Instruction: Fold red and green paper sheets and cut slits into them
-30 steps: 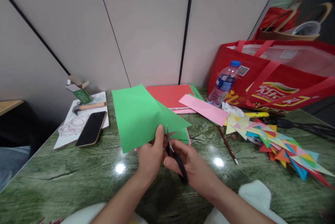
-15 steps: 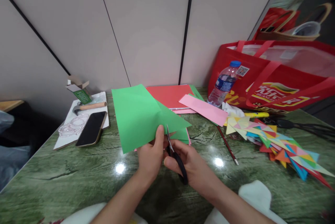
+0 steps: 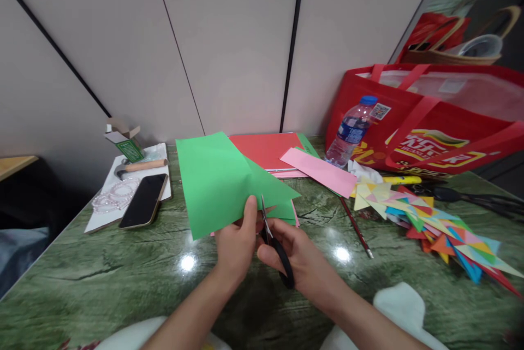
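A sheet of green paper (image 3: 216,186) is pinched by my left hand (image 3: 237,243), thumb on top near its lower edge. Its right side narrows to a point. My right hand (image 3: 292,254) is closed around the black handles of a pair of scissors (image 3: 282,262). The parted blades stand at the paper's lower edge, just right of my left thumb. How much paper lies between them I cannot tell. Behind the held sheet lie a red sheet (image 3: 268,152) on a stack and a pink strip (image 3: 319,171). The fingers under the paper are hidden.
To the left are a phone (image 3: 144,201), a hammer (image 3: 143,166), a beaded string (image 3: 117,196) and a small green box (image 3: 130,149). On the right stand a water bottle (image 3: 347,131) and a red bag (image 3: 434,126), with a pencil (image 3: 357,228) and folded colored paper pieces (image 3: 442,224) nearer.
Almost nothing differs. Both hands, the green paper and the scissors hold nearly the same position, and the whole view has shifted very slightly.
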`<state>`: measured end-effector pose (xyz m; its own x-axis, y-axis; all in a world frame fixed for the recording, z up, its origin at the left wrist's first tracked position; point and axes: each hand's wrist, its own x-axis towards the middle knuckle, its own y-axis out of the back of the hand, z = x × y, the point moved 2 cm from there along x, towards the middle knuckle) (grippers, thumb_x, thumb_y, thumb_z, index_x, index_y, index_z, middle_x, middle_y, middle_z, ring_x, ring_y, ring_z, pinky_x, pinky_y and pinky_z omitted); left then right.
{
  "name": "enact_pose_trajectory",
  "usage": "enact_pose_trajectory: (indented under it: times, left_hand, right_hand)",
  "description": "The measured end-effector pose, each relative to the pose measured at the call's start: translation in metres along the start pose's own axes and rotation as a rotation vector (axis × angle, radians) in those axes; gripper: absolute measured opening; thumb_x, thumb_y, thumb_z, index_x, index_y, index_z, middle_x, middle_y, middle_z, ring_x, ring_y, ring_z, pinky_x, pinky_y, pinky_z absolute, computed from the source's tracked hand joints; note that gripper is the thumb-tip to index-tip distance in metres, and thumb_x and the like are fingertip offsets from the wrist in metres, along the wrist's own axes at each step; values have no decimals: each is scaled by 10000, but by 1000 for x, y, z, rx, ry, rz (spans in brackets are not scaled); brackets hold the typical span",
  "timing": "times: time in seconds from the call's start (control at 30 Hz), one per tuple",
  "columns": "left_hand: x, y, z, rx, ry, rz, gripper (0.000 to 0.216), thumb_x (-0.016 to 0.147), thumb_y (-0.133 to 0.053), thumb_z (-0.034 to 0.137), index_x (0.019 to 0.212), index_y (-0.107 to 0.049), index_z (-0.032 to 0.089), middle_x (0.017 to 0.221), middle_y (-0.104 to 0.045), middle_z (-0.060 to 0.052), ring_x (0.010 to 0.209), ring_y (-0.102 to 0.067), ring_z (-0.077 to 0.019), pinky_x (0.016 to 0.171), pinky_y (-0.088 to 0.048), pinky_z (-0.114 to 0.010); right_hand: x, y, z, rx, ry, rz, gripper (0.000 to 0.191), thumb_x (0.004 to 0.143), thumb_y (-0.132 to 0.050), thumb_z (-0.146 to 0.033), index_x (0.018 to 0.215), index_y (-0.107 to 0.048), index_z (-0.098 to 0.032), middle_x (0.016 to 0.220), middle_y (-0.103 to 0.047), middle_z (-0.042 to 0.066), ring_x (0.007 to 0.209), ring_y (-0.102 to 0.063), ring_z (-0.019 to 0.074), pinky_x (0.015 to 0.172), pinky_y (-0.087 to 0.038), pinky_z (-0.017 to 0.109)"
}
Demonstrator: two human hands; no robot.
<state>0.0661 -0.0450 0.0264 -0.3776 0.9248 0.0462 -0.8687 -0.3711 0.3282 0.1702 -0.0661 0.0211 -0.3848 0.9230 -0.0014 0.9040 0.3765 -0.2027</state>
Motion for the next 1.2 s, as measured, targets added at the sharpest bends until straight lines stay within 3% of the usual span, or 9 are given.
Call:
enact_pose_trajectory:
  times: [0.33,0.53,0.7,0.83,0.97,1.2]
  left_hand:
    - [1,-2,-3,-94,-14,19,398,705,-541,496,711,-691,128,756,-718,-118,818,-647,-278,811,-445,-361]
    - [0,-1,-1,-122,-2,12,364,700,-559,472,653,-684,133,708,-714,-109,769,-657,-266,780,-464,-352]
    - [2,-6,-7,-405,85,-25,320,645,-629,448,654,-659,129,654,-694,-78,666,-659,-242,606,-503,-314]
    - [5,-8,-5,-607,140,-58,314,597,-676,424,639,-629,116,595,-662,-52,606,-642,-204,550,-486,-273]
    - [5,-9,5,-785,291,-113,375,583,-660,479,663,-621,114,556,-650,-49,563,-638,-200,505,-476,-268]
    - [3,-12,7,-939,325,-43,355,534,-739,358,782,-605,142,572,-643,2,506,-626,-172,465,-453,-249]
  right_hand:
    - [1,0,1,24,-13,-9,345,674,-640,-462,837,-529,-178,671,-448,-26,681,-432,133,632,-365,249]
    - [0,0,2,54,-19,-14,343,667,-652,-450,835,-527,-178,659,-418,-34,669,-413,128,631,-346,249]
    - [1,0,1,48,-20,5,347,657,-659,-453,812,-530,-170,698,-444,-23,647,-391,113,602,-328,237]
    - [2,0,-1,50,-19,23,380,642,-664,-472,811,-522,-163,684,-441,-31,621,-377,99,576,-313,224]
    - [2,0,1,58,-21,37,386,647,-667,-463,823,-513,-156,687,-432,-36,624,-377,91,584,-309,216]
    - [1,1,3,76,-21,36,380,657,-666,-448,839,-509,-153,693,-434,-35,626,-383,86,586,-314,211]
